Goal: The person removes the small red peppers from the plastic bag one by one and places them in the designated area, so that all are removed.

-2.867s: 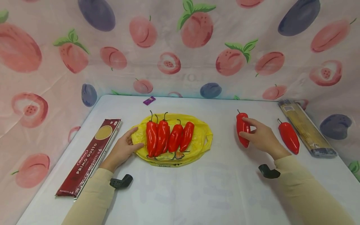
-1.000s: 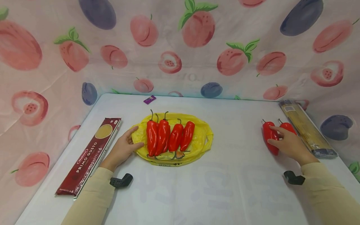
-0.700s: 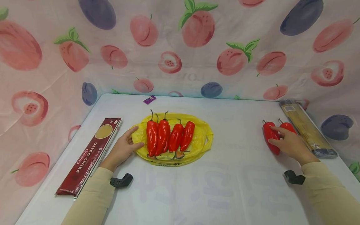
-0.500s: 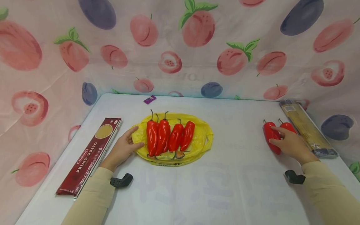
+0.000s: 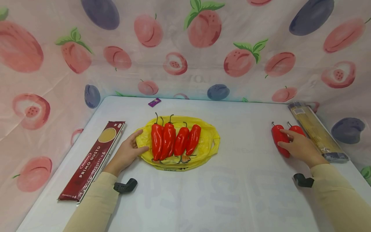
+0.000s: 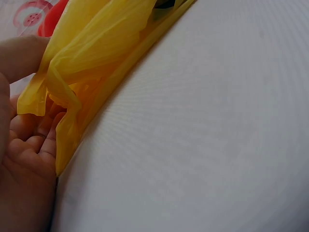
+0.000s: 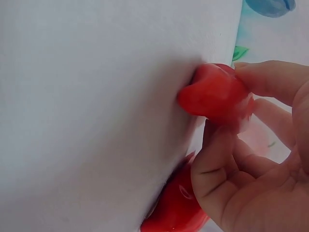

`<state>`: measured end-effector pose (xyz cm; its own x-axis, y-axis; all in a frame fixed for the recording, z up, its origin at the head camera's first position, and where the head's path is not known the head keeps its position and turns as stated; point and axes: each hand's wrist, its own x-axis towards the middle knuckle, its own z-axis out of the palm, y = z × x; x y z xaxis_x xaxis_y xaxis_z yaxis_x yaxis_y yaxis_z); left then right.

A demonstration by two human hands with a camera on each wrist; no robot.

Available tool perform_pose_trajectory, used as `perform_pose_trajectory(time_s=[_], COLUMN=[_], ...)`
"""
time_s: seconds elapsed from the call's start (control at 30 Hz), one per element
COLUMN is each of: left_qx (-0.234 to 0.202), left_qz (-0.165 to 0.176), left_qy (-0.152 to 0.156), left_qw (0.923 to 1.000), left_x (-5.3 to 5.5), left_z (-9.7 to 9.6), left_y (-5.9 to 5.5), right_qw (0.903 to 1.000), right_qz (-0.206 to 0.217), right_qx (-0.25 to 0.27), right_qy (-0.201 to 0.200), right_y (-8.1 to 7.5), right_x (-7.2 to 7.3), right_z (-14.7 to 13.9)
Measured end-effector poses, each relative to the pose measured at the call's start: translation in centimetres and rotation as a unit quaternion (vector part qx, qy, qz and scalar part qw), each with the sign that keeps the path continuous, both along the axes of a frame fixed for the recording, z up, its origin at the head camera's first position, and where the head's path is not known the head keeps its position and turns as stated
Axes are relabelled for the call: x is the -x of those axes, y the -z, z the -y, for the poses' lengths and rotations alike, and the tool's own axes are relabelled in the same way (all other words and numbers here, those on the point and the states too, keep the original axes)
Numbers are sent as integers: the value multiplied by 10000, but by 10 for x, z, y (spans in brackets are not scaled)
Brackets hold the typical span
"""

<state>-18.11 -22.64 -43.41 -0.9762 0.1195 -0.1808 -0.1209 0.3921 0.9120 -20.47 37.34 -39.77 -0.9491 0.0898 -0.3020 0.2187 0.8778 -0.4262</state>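
My left hand (image 5: 127, 153) grips the left edge of a yellow plastic bag (image 5: 210, 141); in the left wrist view its fingers (image 6: 34, 133) curl by the crumpled bag edge. Several red peppers lie side by side on the bag, among them a long pepper (image 5: 156, 141) with a dark stem. On the right of the white table, my right hand (image 5: 301, 148) pinches another red pepper (image 5: 279, 137) between thumb and fingers. Right beside it lies a second pepper (image 5: 297, 130), partly hidden by that hand. The right wrist view shows the pinched pepper (image 7: 217, 96) tip-on.
A dark red spaghetti pack (image 5: 92, 161) lies at the left by the left forearm. A clear pack of spaghetti (image 5: 317, 132) lies along the right edge. A small purple packet (image 5: 154, 102) sits near the back. Fruit-patterned cloth (image 5: 174, 38) stands behind the white table (image 5: 203, 199).
My right hand has moved right with its pepper, bringing it beside the other pepper there. Over the last second it has hardly shifted. The left hand stays at the bag's edge.
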Motion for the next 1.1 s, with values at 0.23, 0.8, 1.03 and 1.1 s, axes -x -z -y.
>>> perform_pose_trajectory(time_s=[0.23,0.8,1.03,1.1], left_qx=[-46,-94,-61,-49], left_qz=[26,56,30,15], left_qy=[18,13,-8,0], left_qw=[10000,9999,10000,10000], left_x=[0,-1,1,2], left_z=[-1,-1,1,1], left_y=[-2,-2,2,3], right_qw=[9998,9993,9997,9997], right_qz=[128,48,4,-45], right_qx=[-93,-368,-151,-83], right_qy=[88,-109,-199,-246], right_y=[-2,-4,-8,-10], right_x=[2,-1,-2,-2], right_z=[-1,0,3,3])
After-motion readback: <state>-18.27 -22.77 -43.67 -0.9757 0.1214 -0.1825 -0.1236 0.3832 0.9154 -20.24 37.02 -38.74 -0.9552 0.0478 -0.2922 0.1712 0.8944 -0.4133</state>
